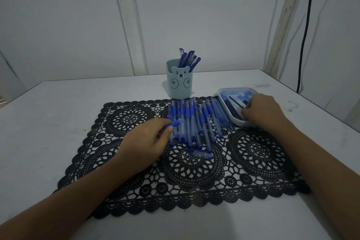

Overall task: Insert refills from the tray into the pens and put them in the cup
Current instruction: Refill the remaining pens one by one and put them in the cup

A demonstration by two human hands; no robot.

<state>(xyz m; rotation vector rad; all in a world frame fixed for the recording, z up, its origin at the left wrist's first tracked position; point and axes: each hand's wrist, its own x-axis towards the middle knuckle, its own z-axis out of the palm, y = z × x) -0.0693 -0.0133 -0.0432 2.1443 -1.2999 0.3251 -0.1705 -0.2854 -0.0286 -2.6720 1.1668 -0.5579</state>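
The cup [178, 81] at 12 o'clock already holds a handful of finished pens [188, 59], so the job is only partly done. A long row of empty pens [191, 122] lies on the black mat [253, 154] at centre. The left hand [150, 142] grasps one pen barrel; the right hand [263, 110] reaches into the tray [224, 93] at 2 o'clock among the refills [233, 103], its grip hidden, so I cannot tell

i see the mat [253, 154] on the table [58, 119], pens [192, 122] lying on its far middle, the cup [178, 82] behind them, the tray [226, 101] to their right.
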